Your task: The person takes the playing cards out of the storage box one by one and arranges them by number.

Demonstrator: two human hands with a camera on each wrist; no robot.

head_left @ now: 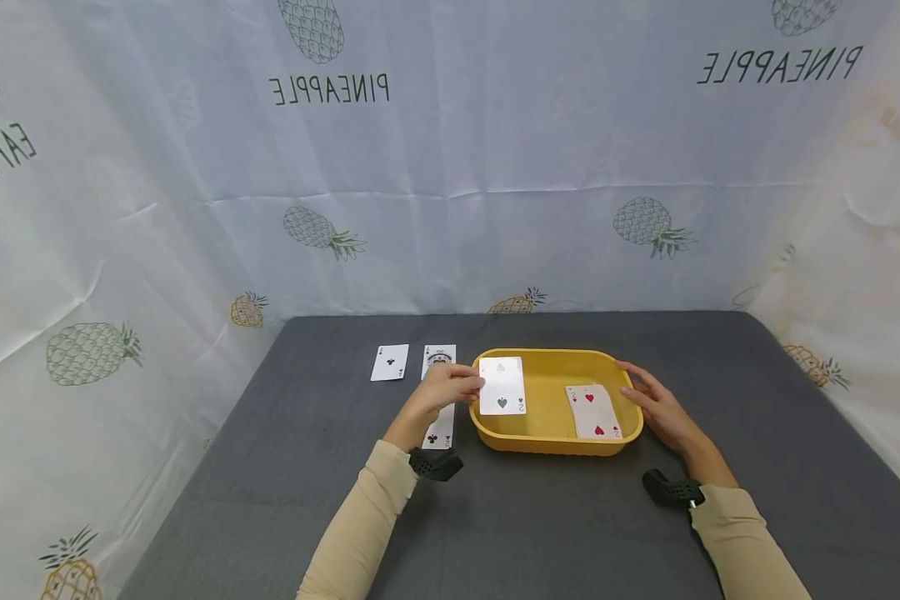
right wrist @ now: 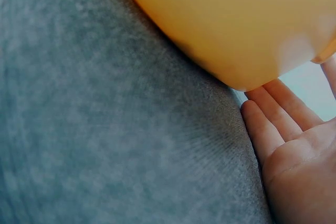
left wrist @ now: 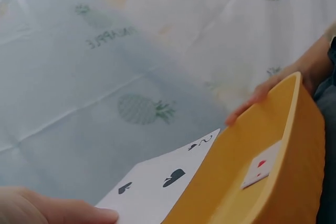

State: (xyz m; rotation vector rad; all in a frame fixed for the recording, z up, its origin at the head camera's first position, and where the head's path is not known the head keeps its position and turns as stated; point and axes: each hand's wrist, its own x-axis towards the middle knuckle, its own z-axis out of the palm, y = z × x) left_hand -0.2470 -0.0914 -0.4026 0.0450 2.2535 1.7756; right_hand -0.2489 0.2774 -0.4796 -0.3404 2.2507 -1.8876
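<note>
1. white rectangular two-of-spades playing card: face up over the left end of a yellow plastic tray, oblong with rounded corners. the left wrist view shows the card slanting, with its black pips uppermost.
2. left hand: its grip pinches that card by the left edge, thumb on the printed face.
3. right hand: at the tray's right end, its grip spread rather than curled. in the right wrist view, straight fingers reach to the outside of the tray; from the head, the thumb tip lies at the rim.
4. white two-of-hearts playing card with red pips: inside the tray, face up near the right end, well apart from the spade card.
5. white ace-of-clubs playing card: flat on the dark grey cloth-covered desk, left of the tray.
6. white playing card with an ornate black circle: between that ace and the tray, partly hidden by the left hand.
7. white club-suited playing card: nearer the person, partly under the left wrist from the head's angle.
8. white fabric curtain with pineapple prints: behind the desk.
</note>
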